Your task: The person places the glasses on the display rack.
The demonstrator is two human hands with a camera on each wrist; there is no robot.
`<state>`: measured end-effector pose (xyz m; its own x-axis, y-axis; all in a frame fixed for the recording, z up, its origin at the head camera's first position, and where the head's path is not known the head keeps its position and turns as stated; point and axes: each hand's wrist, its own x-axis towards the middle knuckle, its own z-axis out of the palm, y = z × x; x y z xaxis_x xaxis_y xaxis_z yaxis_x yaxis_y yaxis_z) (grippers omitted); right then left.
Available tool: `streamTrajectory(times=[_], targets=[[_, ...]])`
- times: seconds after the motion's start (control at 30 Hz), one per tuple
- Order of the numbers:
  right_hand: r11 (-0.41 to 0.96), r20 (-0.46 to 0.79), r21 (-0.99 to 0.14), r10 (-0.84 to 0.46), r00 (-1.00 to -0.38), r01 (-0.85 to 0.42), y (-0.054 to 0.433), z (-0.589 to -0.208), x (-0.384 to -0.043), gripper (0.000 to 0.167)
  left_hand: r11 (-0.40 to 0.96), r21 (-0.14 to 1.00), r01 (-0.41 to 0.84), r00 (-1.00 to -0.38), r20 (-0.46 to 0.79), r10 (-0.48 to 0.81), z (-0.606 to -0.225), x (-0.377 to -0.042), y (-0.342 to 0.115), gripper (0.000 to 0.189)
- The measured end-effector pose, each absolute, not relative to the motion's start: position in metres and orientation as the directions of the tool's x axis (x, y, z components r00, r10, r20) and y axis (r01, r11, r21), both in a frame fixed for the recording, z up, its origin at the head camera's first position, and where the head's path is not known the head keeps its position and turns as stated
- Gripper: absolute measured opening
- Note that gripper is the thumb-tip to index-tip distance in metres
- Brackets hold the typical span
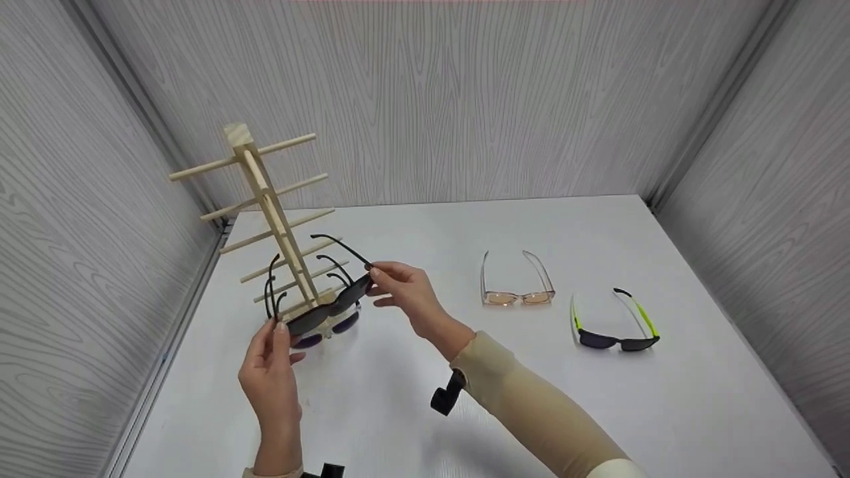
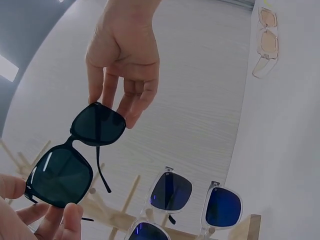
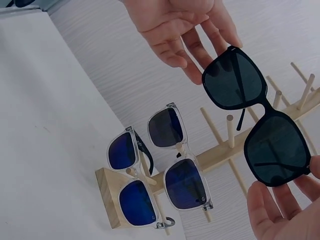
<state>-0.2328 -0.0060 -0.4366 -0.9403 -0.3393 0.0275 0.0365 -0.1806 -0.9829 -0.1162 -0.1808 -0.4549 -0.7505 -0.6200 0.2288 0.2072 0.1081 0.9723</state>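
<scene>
A pair of black sunglasses with dark lenses is held up in front of the wooden display rack, its temples unfolded and pointing at the rack. My left hand pinches the left end of the frame between thumb and fingers. At the other end, near the hinge, the thumb and fingers of my right hand pinch the frame. Two clear-framed sunglasses with blue lenses, an upper pair and a lower pair, sit on the rack's low pegs. The held pair partly hides them in the head view.
Clear-framed glasses with orange lenses lie on the white table right of the rack. Farther right are black sunglasses with yellow-green temples. Bare pegs stick out higher on the rack. Pale wood-grain panels enclose the table.
</scene>
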Motion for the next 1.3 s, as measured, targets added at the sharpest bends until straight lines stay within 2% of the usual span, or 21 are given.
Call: streamTrajectory(times=[0.2,0.63,0.9,1.3], targets=[[-0.103,0.027,-0.995,-0.326,-0.945,0.008,-0.018,-0.441,-0.236,0.03,0.164,0.965,0.205,-0.729,0.262,-0.632,-0.46,-0.122,-0.19,0.033],[-0.074,-0.007,-0.997,-0.321,-0.947,0.033,-0.035,-0.434,-0.24,0.029,0.179,0.966,0.185,-0.677,0.258,-0.689,-0.463,-0.135,-0.206,0.038],[-0.046,-0.027,-0.998,-0.305,-0.952,0.043,-0.04,-0.433,-0.246,0.027,0.168,0.971,0.17,-0.679,0.239,-0.694,-0.464,-0.144,-0.212,0.036],[-0.022,-0.006,-1.0,-0.315,-0.949,0.013,-0.042,-0.44,-0.256,0.028,0.142,0.977,0.156,-0.714,0.211,-0.667,-0.471,-0.151,-0.219,0.037]])
